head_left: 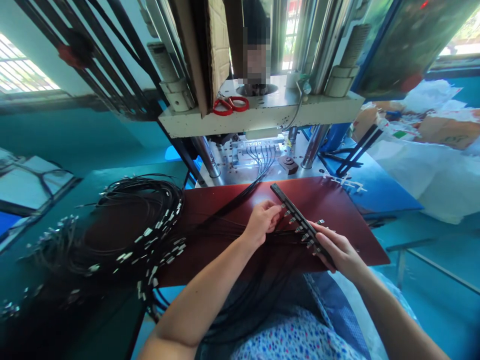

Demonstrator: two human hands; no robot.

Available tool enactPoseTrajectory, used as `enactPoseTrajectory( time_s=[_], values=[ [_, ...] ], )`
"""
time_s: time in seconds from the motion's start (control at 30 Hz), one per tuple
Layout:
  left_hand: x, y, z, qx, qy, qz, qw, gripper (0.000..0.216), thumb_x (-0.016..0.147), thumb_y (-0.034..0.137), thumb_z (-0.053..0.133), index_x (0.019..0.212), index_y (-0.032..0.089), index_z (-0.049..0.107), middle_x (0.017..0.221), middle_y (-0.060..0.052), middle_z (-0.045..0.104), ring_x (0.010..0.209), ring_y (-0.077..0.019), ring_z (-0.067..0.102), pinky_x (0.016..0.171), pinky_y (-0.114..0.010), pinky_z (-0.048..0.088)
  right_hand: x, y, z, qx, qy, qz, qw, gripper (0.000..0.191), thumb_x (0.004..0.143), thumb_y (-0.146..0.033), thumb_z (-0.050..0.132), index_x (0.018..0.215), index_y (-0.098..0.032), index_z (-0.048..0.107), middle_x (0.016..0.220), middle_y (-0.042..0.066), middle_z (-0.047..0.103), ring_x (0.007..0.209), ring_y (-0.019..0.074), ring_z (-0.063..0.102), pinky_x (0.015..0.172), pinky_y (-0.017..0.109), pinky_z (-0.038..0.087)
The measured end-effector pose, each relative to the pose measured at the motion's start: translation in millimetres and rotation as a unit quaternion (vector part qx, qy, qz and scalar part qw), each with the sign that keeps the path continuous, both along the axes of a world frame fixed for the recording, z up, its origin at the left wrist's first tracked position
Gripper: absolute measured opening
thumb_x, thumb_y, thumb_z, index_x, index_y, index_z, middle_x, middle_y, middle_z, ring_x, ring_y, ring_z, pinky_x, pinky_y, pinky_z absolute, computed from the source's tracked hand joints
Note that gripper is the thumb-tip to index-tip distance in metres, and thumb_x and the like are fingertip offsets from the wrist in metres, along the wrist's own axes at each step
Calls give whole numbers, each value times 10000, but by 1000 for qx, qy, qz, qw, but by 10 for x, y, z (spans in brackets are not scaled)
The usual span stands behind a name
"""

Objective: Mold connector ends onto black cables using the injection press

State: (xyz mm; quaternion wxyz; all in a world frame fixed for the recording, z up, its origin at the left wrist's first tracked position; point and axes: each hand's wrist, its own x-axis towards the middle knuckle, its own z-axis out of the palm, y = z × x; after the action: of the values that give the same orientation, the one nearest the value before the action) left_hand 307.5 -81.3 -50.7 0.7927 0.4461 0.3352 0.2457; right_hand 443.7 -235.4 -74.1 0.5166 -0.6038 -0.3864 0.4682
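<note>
A long dark bar [297, 215] with a row of small metal connectors along its near side slants across the red-brown board [330, 200]. My right hand [339, 250] is closed around the bar's lower right end. At the bar's upper left part, my left hand [264, 220] pinches close to one of the connectors; what lies between its fingertips is too small to make out. Thin black cables run beneath both hands. Behind them, a bundle of black cables [258, 182] leads into a metal mould [258, 150] in the press.
Large coils of black cable [138, 220] with metal ends lie on the left table. Red-handled scissors [230, 105] rest on the press plate [262, 117]. White plastic scraps [348, 184] lie on the right, near a blue table [386, 182]. Plastic bags and cardboard boxes [448, 131] stand behind.
</note>
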Motion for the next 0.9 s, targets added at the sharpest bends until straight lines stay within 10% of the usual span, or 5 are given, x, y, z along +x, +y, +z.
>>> enactPoseTrajectory(
  time_s=[0.73, 0.9],
  values=[
    [83, 51, 10, 48, 87, -12, 995, 148, 722, 220, 506, 635, 190, 391, 395, 115, 299, 315, -23, 199, 373, -168, 108, -39, 30, 0, -55, 8, 0, 998, 683, 832, -605, 502, 1350, -165, 428, 664, -2, 588, 318, 34, 356, 289, 170, 294],
    [124, 166, -122, 206, 187, -68, 958, 154, 772, 190, 448, 622, 192, 415, 439, 70, 388, 358, -67, 320, 412, -184, 238, -86, 72, 2, -95, -94, 14, 991, 624, 889, -550, 385, 1383, -170, 357, 515, -61, 456, 322, 86, 379, 301, 196, 300]
  ],
)
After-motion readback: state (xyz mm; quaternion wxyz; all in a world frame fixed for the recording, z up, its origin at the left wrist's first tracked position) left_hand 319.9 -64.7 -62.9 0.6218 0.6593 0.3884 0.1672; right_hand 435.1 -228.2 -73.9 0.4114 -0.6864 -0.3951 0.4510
